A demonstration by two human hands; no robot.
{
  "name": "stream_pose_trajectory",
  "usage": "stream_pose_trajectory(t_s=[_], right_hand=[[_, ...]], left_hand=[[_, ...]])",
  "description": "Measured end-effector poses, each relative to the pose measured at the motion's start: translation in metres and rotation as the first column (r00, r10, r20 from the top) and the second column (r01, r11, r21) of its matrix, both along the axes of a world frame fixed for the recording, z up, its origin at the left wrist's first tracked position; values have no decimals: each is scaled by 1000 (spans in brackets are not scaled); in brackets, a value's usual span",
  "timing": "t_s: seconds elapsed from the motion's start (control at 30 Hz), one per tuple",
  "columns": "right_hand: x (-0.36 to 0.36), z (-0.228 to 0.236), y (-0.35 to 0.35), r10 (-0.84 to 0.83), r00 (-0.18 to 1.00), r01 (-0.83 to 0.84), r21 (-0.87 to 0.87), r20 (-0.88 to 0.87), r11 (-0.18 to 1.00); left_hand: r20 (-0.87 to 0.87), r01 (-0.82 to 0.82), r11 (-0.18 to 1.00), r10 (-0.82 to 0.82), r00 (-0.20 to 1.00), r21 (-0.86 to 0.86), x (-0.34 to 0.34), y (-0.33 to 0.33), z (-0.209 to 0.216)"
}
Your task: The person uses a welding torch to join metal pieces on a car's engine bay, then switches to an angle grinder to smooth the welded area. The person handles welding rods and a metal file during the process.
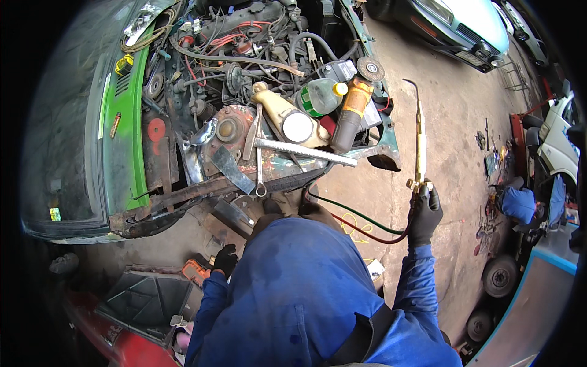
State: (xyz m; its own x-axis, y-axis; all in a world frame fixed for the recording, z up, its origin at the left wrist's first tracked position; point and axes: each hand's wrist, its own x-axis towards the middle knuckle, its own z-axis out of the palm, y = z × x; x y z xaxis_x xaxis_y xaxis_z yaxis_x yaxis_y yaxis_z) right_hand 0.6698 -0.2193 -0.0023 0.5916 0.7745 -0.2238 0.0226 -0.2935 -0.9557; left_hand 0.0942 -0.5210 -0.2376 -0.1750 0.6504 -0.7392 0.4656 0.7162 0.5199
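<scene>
My right hand (pixel 424 214), in a black glove, is closed round the valve end of a brass gas torch (pixel 420 147). The torch points away from me, its thin curved tip at the far end, and a red hose (pixel 373 237) and a green hose (pixel 348 209) run from its base. Low at my left side is my left hand (pixel 225 260), also gloved in black. It is beside an orange object (pixel 195 271), and its fingers are too hidden to read. In front of me, an angle grinder (pixel 351 113) lies on the front of the open engine bay (pixel 244 67).
On the car's front edge lie a hammer (pixel 252 133), a wrench (pixel 260 168), a ridged metal bar (pixel 306 151) and a plastic bottle (pixel 318 98). A light-blue car (pixel 455 27) stands far right. Another person (pixel 517 203) is at right, near a wheel (pixel 499 276).
</scene>
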Motion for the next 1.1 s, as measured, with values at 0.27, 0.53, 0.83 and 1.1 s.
stream_pose_trajectory(t_s=[0.27,0.53,0.83,1.1], right_hand=[[1,-37,22,209,978,-209,-43,14,977],[-5,-51,107,362,925,-347,-130,117,929],[-22,-68,169,499,550,-493,-221,670,841],[-32,-88,161,430,287,-510,-244,856,825]], left_hand=[[-84,19,996,-27,996,-92,34,-9,7],[-238,-182,983,178,955,4,69,37,63],[-512,-460,704,709,484,541,70,11,122],[-520,-62,567,789,328,821,-26,92,336]])
